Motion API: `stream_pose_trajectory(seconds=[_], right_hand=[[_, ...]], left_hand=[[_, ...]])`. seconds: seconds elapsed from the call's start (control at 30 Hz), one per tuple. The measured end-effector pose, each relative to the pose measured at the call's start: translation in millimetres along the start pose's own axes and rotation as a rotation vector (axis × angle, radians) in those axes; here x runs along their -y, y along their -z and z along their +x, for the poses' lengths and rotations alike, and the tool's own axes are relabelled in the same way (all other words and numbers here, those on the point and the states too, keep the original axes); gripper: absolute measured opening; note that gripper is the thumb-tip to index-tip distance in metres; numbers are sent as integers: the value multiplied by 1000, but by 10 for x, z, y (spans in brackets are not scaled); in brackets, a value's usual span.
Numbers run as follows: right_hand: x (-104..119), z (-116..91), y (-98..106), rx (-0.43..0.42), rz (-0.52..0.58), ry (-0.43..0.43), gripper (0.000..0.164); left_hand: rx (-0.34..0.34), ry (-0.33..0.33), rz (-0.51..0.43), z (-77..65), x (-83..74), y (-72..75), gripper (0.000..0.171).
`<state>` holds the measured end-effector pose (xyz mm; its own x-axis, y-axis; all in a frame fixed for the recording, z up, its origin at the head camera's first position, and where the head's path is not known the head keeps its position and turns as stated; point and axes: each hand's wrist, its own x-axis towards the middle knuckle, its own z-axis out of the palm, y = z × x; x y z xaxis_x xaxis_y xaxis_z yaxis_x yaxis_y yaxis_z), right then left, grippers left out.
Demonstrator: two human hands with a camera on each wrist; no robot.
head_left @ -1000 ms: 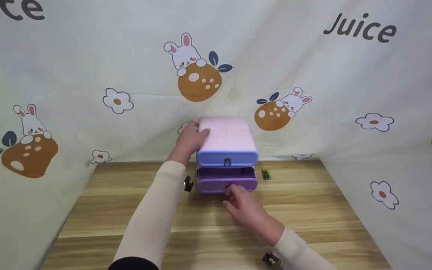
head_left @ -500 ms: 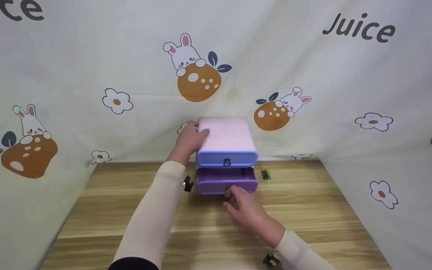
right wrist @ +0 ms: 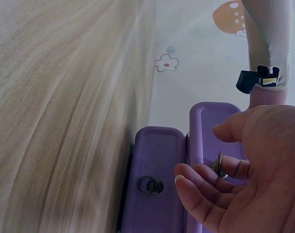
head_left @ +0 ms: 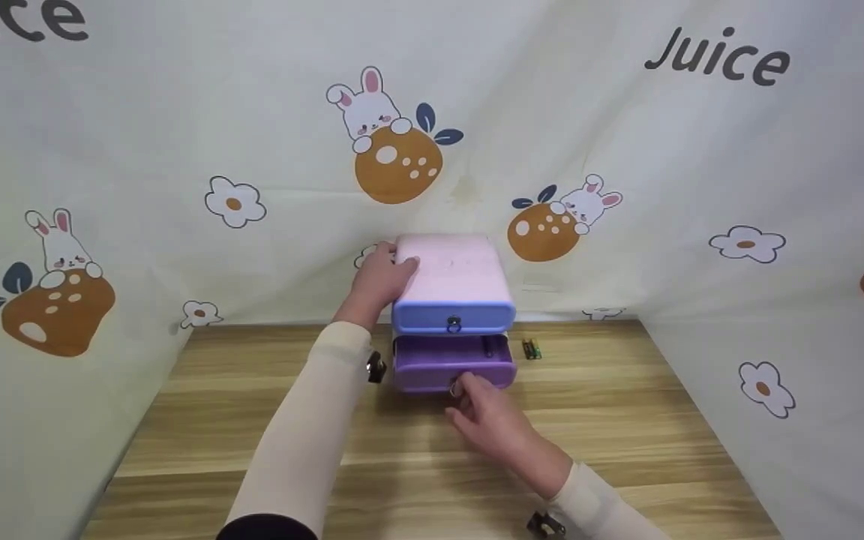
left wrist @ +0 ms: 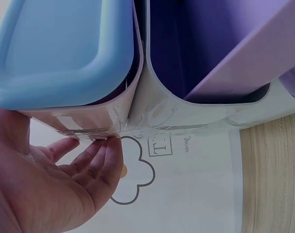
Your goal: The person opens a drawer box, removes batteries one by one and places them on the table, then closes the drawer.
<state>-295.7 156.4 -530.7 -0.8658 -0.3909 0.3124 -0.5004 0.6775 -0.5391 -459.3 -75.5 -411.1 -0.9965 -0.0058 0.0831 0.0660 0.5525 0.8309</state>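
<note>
A small stacked drawer unit (head_left: 453, 266) with a pink top stands at the back of the table. Its top blue drawer (head_left: 424, 318) is closed, while the purple drawer (head_left: 421, 377) below is pulled partway out. My left hand (head_left: 382, 279) grips the unit's upper left side, thumb on top; the fingers (left wrist: 106, 162) press against the side wall. With my right hand (head_left: 499, 420) I hold the purple drawer's ring pull (right wrist: 220, 165), a finger hooked through the ring. Inside that drawer lies a small dark stick-like object (head_left: 487, 346).
Two small batteries (head_left: 532, 349) lie on the wooden table (head_left: 597, 420) just right of the unit. Beneath the pulled-out drawer is another purple drawer (right wrist: 157, 150) with its own ring. A patterned cloth (head_left: 289, 135) rises behind and along both sides of the table.
The purple drawer has slid a little farther out toward me, showing more of its inside and the dark object. My right hand moved slightly with it; my left hand stayed in place.
</note>
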Motion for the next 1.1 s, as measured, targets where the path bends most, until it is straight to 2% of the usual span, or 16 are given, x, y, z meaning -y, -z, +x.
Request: stream_pose_trajectory(seconds=[1.1], right_hand=[[80, -80, 71, 7, -37, 20, 26]], left_hand=[[-9, 14, -9, 14, 1, -18, 68]])
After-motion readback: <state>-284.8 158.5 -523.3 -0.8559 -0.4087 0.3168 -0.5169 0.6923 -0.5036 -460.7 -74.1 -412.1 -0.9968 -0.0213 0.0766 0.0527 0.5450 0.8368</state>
